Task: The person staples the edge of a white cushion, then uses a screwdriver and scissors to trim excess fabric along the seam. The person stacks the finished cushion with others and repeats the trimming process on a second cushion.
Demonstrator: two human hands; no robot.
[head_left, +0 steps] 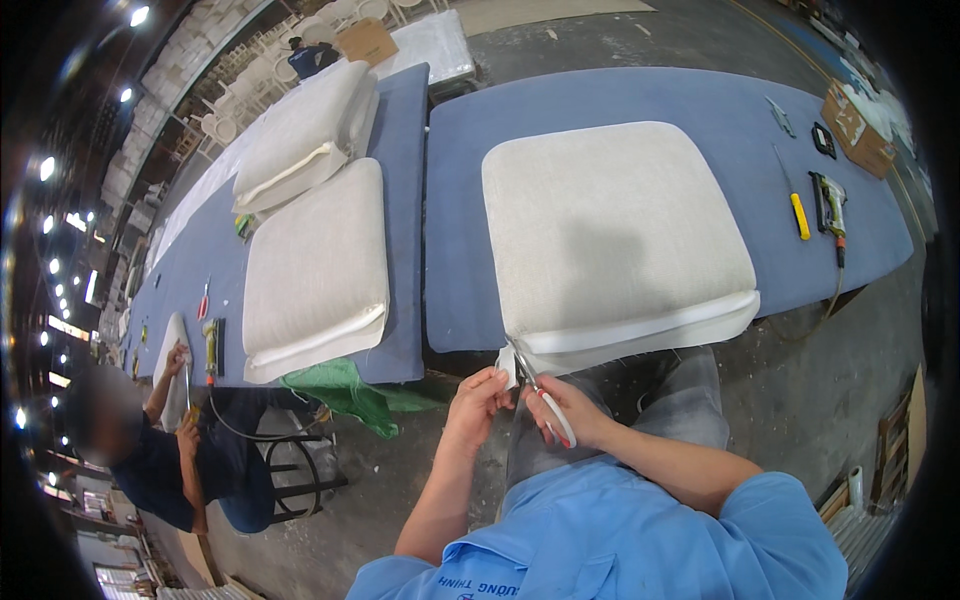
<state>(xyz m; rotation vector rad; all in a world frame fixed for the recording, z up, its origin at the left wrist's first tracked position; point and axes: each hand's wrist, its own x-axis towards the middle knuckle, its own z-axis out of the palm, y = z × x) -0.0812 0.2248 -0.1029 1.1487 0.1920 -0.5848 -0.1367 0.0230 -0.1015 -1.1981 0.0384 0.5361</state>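
Note:
A large off-white upholstered cushion (610,210) lies on the blue-covered table in front of me, its near edge trimmed with a rolled white strip and a loose flap of fabric. At its near left corner my left hand (480,400) is closed, pinching a small white piece of fabric (508,367). My right hand (568,412) grips scissors (555,412) with red and white handles. Their blades point up at the same corner, right beside the pinched fabric. Whether the blades are cutting into it, I cannot tell.
On the blue table (460,250), to the right, lie a yellow-handled screwdriver (800,217), a staple gun (830,205) with a hose and a cardboard box (858,130). More cushions (318,265) rest on the left table, above a green cloth (345,390). Another person (190,460) works at far left.

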